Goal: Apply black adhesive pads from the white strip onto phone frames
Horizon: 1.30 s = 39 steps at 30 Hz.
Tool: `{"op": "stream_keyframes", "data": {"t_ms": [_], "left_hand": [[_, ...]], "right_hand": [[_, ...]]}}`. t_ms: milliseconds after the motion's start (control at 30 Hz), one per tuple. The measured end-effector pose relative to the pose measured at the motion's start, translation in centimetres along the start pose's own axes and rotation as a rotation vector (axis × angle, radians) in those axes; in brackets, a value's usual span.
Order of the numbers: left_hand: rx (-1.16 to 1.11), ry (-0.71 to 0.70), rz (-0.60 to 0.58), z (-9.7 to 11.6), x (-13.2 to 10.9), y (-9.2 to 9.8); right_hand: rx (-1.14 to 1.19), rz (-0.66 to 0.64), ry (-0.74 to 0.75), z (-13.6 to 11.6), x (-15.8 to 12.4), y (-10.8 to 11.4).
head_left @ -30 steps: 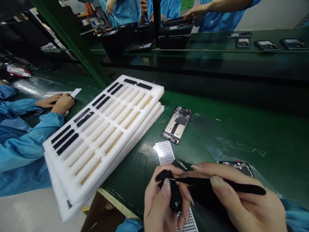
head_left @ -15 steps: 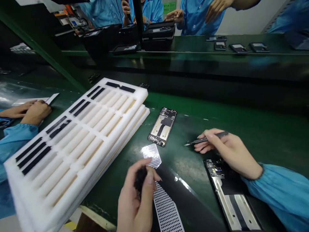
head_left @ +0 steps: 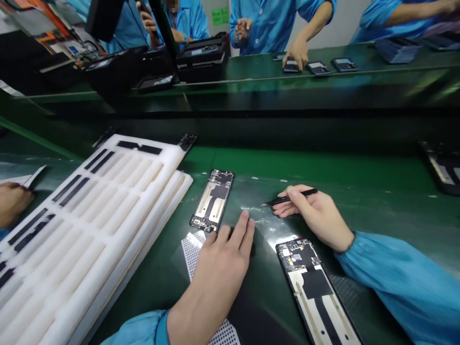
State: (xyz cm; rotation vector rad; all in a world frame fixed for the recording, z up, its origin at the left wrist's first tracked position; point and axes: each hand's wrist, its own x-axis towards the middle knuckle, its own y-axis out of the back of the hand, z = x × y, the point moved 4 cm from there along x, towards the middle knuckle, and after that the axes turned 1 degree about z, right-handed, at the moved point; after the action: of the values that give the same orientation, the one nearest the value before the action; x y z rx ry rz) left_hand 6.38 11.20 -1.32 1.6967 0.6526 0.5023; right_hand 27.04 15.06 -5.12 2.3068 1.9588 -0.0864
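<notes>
My left hand [head_left: 219,268] is palm down with its fingers stretched, over a white dotted sheet [head_left: 190,249] and just below a phone frame [head_left: 212,199] with its inside showing. Whether anything lies under the palm is hidden. Black tweezers [head_left: 289,197] are in my right hand [head_left: 312,211], their tip pointing left above the green table. Below my right hand lies a larger-looking open phone frame [head_left: 316,292], with a black strip down its pale middle.
Stacked white foam trays [head_left: 118,201] with black strips fill the left. A raised green shelf [head_left: 247,72] behind bears phones and black boxes. Across it stand people in blue. Another person's hand [head_left: 14,201] is at far left; another phone frame [head_left: 442,167] lies far right.
My left hand has turned palm down and opened; the dark bundle it held is out of sight. The view has shifted right. A person's hand across the shelf has reached down onto a phone.
</notes>
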Motion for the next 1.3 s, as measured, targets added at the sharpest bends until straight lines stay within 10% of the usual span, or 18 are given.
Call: {"op": "stream_keyframes", "data": {"t_ms": [633,933,1133,1300], "left_hand": [[-0.054,0.002,-0.035,-0.7,0.8,-2.2],[-0.734,0.27,0.074,-1.6,0.2,-2.3],[-1.971,0.58,-0.106,-1.3,-0.2,-1.0],[-2.405,0.54,-0.162,-0.8,-0.4,0.0]], "right_hand": [[-0.072,0.021,0.101,0.1,-0.4,-0.5],[-0.035,0.026,0.123,0.4,-0.1,-0.3],[-0.008,-0.074,0.23,-3.2,-2.7,-0.8],[-0.153,-0.157,0.362,-5.4,-5.2,-1.8]]}}
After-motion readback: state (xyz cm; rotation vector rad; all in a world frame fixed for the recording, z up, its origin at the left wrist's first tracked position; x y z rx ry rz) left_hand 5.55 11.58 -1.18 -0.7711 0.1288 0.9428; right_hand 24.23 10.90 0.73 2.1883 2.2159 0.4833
